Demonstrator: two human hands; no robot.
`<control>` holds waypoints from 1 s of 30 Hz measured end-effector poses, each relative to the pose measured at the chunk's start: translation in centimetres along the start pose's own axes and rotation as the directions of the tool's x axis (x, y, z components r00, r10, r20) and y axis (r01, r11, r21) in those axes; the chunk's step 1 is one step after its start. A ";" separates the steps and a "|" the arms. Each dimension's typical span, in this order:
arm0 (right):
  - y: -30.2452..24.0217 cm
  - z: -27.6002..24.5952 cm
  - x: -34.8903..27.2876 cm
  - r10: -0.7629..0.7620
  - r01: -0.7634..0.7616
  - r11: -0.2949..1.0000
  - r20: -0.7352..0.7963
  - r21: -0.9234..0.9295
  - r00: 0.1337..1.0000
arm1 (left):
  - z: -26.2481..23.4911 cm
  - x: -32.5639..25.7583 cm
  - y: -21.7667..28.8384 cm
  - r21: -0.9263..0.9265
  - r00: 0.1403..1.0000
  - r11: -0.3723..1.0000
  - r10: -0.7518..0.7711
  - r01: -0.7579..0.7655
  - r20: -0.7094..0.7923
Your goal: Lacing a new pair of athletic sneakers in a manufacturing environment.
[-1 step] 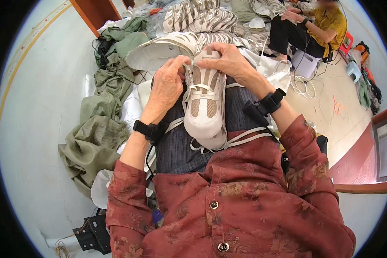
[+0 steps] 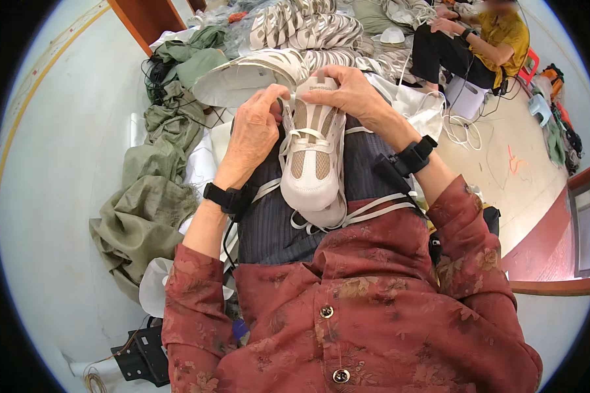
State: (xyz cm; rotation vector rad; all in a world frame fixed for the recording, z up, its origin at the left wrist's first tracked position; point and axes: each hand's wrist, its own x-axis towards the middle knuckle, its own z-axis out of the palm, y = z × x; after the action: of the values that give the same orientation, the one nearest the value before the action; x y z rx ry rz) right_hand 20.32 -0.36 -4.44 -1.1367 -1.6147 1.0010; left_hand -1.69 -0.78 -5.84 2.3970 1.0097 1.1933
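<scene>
Far left: green cloth (image 2: 157,206) heaped on the floor, beside the lap. Left hand (image 2: 252,128): fingers curled, tips bunched at the shoe's left collar; can't tell if a lace is pinched. Shoe (image 2: 311,180), pale with tan mesh: mid-lap, toe toward the shirt, tongue (image 2: 318,84) at the lap's far edge, by the knees. Lace (image 2: 308,135) crosses the upper only low down; what looks like another toe (image 2: 328,218) pokes out underneath. Right hand (image 2: 357,98): pinching the tongue top, thumb in front, fingers behind. Loose laces (image 2: 380,208) trail toward the lap's right edge.

Step looks like lacing. To do it well: hold the tongue flat and centred, pinch the lace near its tip, feed it straight through the eyelet, draw both sides even without twists. Loose laces could snag the right wrist's strap (image 2: 414,156); better kept clear.
</scene>
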 end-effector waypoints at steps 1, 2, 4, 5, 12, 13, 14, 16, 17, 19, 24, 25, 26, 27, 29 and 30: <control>-0.1 0.0 -0.3 -0.002 0.002 1.000 0.002 0.002 1.000 | -0.1 -0.1 -0.3 -0.015 1.000 1.000 0.006 -0.006 -0.011; -0.2 -0.1 -0.7 0.003 -0.004 0.999 0.015 0.045 1.000 | -0.2 -0.3 -0.5 -0.011 1.000 1.000 0.004 -0.005 -0.012; 0.0 0.0 -1.0 0.003 -0.005 0.996 0.025 0.091 1.000 | -0.2 -0.3 -0.8 -0.109 0.996 0.990 -0.084 0.085 0.021; 0.2 0.2 -1.1 -0.014 0.010 0.991 0.032 0.134 0.999 | -0.3 -0.4 -0.9 -0.104 0.996 0.991 -0.082 0.084 0.020; 0.6 1.1 0.3 -0.143 0.147 0.972 0.032 -0.182 0.989 | -0.3 -1.8 0.6 -0.224 0.973 0.950 -0.230 0.216 -0.037; 0.9 1.2 0.5 -0.179 0.182 0.943 0.039 -0.278 0.983 | -0.4 -2.2 0.7 -0.264 0.952 0.926 -0.297 0.269 -0.071; 1.2 1.3 0.5 -0.189 0.189 0.944 0.028 -0.270 0.982 | -0.7 -2.5 0.8 -0.265 0.953 0.927 -0.294 0.267 -0.068; 1.8 1.6 0.1 -0.358 0.294 0.873 -0.102 -0.388 0.928 | -1.4 -3.3 0.5 -0.089 0.958 0.954 -0.287 0.287 0.019; 2.1 1.5 -0.3 -0.524 0.364 0.777 -0.208 -0.513 0.826 | -1.4 -3.6 0.4 -0.091 0.957 0.953 -0.288 0.289 0.019; 1.2 1.2 -1.5 -0.512 0.360 0.810 -0.260 -0.463 0.819 | -1.5 -4.0 0.6 -0.143 0.922 0.915 -0.358 0.378 0.145; -0.9 -0.8 -7.0 -0.201 0.183 0.940 -0.035 -0.289 0.979 | -2.4 -3.9 2.7 -0.369 0.830 0.751 -0.434 0.548 0.350; -1.0 -0.7 -7.8 -0.200 0.183 0.939 -0.033 -0.291 0.979 | -2.4 -3.9 2.7 -0.372 0.831 0.750 -0.434 0.548 0.349; -1.0 -0.6 -8.5 -0.186 0.174 0.947 -0.017 -0.271 0.982 | -2.3 -4.0 2.6 -0.401 0.823 0.725 -0.431 0.560 0.370; -1.1 -0.6 -9.0 -0.173 0.166 0.954 -0.004 -0.250 0.985 | -2.3 -4.0 2.5 -0.429 0.816 0.701 -0.425 0.570 0.392; -0.7 -0.4 -9.2 -0.184 0.172 0.949 -0.022 -0.263 0.983 | -2.1 -4.1 2.1 -0.432 0.821 0.708 -0.401 0.559 0.406; -0.7 -0.2 -9.3 -0.193 0.176 0.951 -0.041 -0.253 0.980 | -2.2 -4.2 2.2 -0.432 0.824 0.715 -0.379 0.550 0.421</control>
State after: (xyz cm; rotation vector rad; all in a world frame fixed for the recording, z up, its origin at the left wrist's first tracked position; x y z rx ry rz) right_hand 21.99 -9.41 -5.70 -1.1442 -1.7929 0.6475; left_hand -4.16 -5.36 -5.76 1.6630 0.9446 0.7498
